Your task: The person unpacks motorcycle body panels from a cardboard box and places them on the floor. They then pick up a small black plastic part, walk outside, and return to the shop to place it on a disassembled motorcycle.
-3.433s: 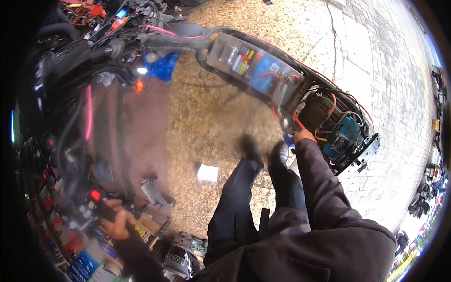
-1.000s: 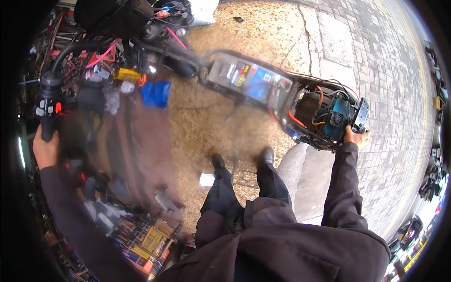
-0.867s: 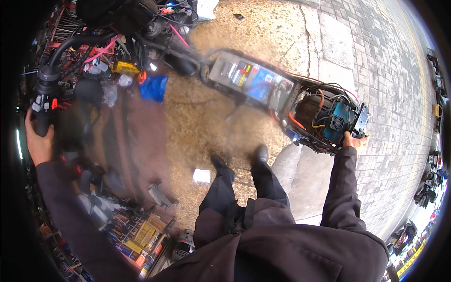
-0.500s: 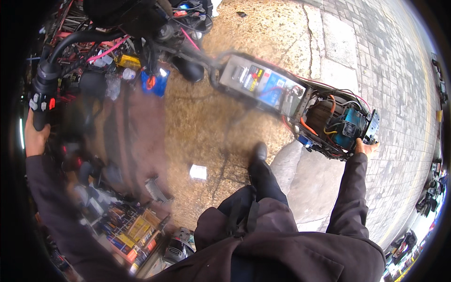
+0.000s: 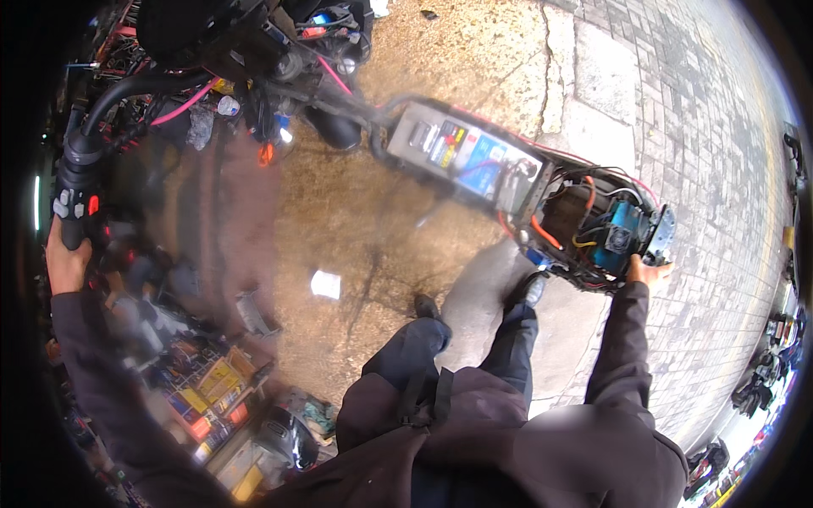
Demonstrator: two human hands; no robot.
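Observation:
On the far left my left hand is wrapped around a black handlebar grip beside its switch block with a red button. To the right, my right hand grips the rear frame of a stripped electric scooter, its fingers partly hidden behind the metal. Between my hands stretches the scooter's open body, with a large labelled battery in its middle bay. Close to my right hand sits a teal finned box among orange, yellow and black cables.
Shelves of small boxes and a dark helmet stand at the lower left. A white paper lies on the cracked concrete. Grey paving runs along the right. Cluttered parts fill the upper left.
My legs have stepped, and both shoes now show. The paper and shelves have slid left in view as I moved right with the scooter. Both hands keep their holds.

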